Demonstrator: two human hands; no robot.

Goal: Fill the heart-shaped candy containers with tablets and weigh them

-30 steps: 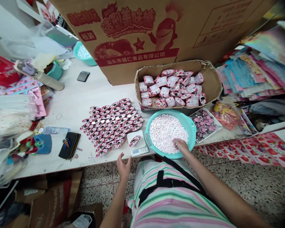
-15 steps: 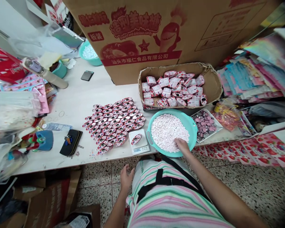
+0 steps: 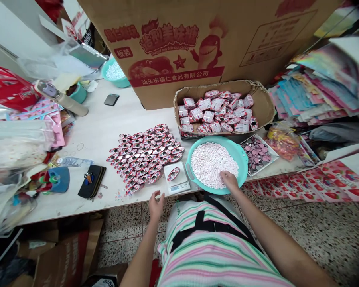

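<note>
My right hand (image 3: 229, 180) rests in a heap of small white-and-pink candies (image 3: 211, 164), its fingertips sunk among them. They fill a teal plastic basin (image 3: 241, 167). My left hand (image 3: 155, 206) hangs by the table's front edge, fingers loosely curled, holding nothing and touching nothing I can see. Closest to it is a digital kitchen scale (image 3: 176, 178), with one oval red-and-silver candy pack (image 3: 174, 173) lying on top. Left of the scale, many similar packs (image 3: 145, 157) lie overlapped in rows on the white table (image 3: 101, 135).
A cardboard tray of wrapped pink candy packs (image 3: 223, 107) stands behind the basin, under a large printed carton (image 3: 167, 44). To the right lies a tray of round pink-and-silver lids (image 3: 258, 155). A black wallet with keys (image 3: 91, 181) sits at left, beside plastic bags.
My left hand has risen from below the table edge back up to it, its fingers curling more. My right hand stays in the candies. The view has shifted slightly.
</note>
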